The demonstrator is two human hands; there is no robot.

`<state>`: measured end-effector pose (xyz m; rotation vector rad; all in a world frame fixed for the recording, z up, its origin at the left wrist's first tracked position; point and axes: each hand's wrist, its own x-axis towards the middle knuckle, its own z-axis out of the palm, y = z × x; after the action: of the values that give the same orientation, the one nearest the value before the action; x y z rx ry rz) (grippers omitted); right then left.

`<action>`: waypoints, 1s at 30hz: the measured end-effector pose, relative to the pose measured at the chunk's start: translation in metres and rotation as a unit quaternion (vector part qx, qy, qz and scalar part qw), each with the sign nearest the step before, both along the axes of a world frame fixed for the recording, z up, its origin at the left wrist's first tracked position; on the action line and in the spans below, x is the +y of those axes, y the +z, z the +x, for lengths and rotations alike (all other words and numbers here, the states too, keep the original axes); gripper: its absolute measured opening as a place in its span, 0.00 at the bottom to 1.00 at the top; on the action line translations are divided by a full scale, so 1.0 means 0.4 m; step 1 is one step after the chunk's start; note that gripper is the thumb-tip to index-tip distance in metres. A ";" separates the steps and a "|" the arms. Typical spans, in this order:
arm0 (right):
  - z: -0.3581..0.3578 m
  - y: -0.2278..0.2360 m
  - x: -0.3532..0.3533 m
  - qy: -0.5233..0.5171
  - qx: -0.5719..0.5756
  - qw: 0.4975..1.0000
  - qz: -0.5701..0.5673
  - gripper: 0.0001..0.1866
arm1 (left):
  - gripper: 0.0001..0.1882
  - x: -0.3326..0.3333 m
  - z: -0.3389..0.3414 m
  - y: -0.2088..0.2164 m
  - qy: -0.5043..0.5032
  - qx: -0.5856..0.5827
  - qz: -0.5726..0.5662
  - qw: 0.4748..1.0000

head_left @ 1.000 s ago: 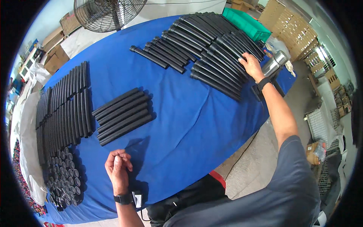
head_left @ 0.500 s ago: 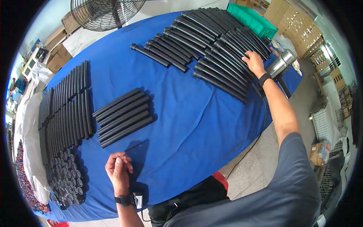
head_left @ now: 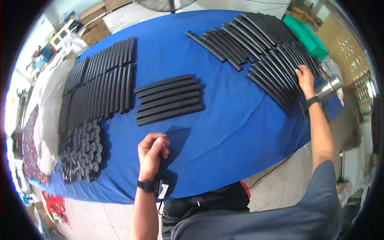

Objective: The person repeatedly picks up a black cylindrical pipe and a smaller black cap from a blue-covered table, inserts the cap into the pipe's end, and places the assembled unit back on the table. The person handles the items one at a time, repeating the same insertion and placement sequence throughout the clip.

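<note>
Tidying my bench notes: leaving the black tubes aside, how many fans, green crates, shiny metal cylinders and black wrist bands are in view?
Fan: 1
Green crate: 1
Shiny metal cylinder: 1
Black wrist bands: 2
Total: 5

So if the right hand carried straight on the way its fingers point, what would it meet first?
The right hand already rests on the fanned pile of long black ribbed rods; further along lies the green plastic crate, though depth is hard to judge.
</note>
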<state>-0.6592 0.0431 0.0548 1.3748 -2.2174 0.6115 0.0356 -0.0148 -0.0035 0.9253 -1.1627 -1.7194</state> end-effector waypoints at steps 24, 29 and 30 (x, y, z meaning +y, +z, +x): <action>1.149 0.002 -0.050 0.496 -0.038 0.853 0.160 0.24 | 0.08 0.052 0.267 0.152 0.111 -0.430 -0.318 0.838; 1.145 -0.036 -0.067 0.506 0.024 0.855 0.107 0.25 | 0.06 0.046 0.421 0.147 0.208 -0.519 -0.323 0.764; 1.144 -0.044 -0.066 0.510 0.002 0.850 0.132 0.24 | 0.06 0.054 0.452 0.161 0.222 -0.530 -0.321 0.752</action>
<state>-0.2015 0.0165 0.0372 2.6911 -1.4269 0.6164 0.2165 0.0066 0.0609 1.5855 -1.8488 -0.2027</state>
